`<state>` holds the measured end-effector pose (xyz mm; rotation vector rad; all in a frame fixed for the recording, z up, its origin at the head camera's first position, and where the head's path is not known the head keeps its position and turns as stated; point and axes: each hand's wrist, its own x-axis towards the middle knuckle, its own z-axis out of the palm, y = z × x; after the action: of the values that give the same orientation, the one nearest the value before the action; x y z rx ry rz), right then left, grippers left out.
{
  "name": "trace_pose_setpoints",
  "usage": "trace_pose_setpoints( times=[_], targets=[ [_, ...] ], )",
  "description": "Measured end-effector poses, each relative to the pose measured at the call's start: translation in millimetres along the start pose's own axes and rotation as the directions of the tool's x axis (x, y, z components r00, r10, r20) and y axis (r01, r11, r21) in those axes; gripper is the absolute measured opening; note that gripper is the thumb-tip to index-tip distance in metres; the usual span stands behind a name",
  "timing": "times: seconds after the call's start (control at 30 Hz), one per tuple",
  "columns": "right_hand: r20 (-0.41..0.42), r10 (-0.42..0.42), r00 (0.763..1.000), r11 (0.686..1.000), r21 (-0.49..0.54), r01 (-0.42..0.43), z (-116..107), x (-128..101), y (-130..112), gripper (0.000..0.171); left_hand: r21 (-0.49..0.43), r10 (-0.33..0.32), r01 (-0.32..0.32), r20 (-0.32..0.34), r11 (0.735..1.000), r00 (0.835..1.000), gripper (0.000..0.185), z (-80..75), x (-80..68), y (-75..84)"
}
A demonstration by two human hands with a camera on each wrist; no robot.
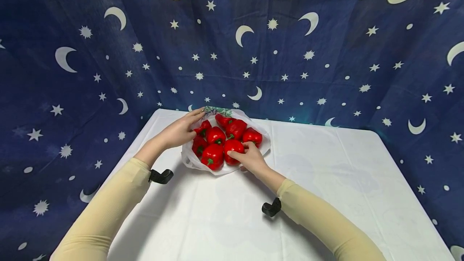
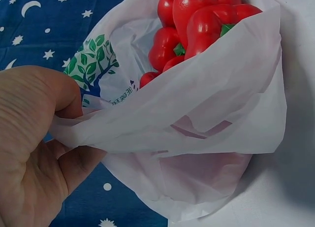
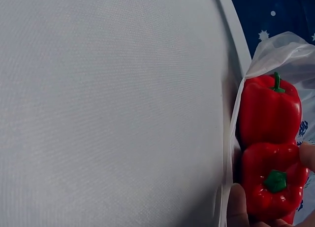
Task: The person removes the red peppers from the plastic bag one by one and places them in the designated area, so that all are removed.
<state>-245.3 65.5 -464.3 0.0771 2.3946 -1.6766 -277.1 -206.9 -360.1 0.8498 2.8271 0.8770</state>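
A white plastic bag (image 1: 266, 145) with a green-and-blue tree print lies open at the far side of the table, holding several red bell peppers (image 1: 212, 156) with green stems. My left hand (image 1: 181, 131) pinches the bag's rim (image 2: 81, 131) between thumb and fingers, at its left side. Inside the bag's front right part, my right hand (image 1: 253, 159) grips one red bell pepper (image 1: 233, 148), thumb and fingers on opposite sides. In the right wrist view that bell pepper (image 3: 266, 185) shows its stem upward, with another bell pepper (image 3: 270, 111) right against it.
A white cloth (image 1: 319, 180) covers the table. Behind and beside it hangs a dark blue curtain (image 1: 275, 43) with moons and stars. Black wrist mounts (image 1: 161, 176) sit at both sleeves. The table's back edge runs just behind the bag.
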Motion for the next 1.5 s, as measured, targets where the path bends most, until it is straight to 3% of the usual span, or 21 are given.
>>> trace_pose_setpoints(
  times=[0.13,0.4,0.7,1.13,1.5],
  targets=[
    [0.001,-0.007,1.000,1.000,-0.028,0.007,0,-1,0,0.078,0.002,-0.005,0.005,0.001,1.000,1.000,0.071,-0.4,-0.4,1.4],
    [0.012,-0.088,0.996,0.978,-0.189,0.089,0,1,4,0.084,-0.002,-0.012,0.012,0.000,1.000,1.000,0.072,-0.4,-0.9,2.1],
    [0.043,-0.204,0.978,0.918,-0.337,0.206,4,2,2,0.097,-0.002,-0.013,0.013,-0.001,1.000,1.000,0.071,-0.8,-0.8,3.3],
    [0.084,-0.240,0.967,0.887,-0.386,0.253,4,7,6,0.099,-0.063,-0.019,0.016,-0.042,0.998,0.999,0.070,3.5,-2.1,-3.0],
    [0.050,-0.226,0.973,0.903,-0.363,0.228,5,7,8,0.089,-0.139,-0.078,0.068,-0.069,0.988,0.995,0.070,6.6,-8.3,-6.8]
  ],
)
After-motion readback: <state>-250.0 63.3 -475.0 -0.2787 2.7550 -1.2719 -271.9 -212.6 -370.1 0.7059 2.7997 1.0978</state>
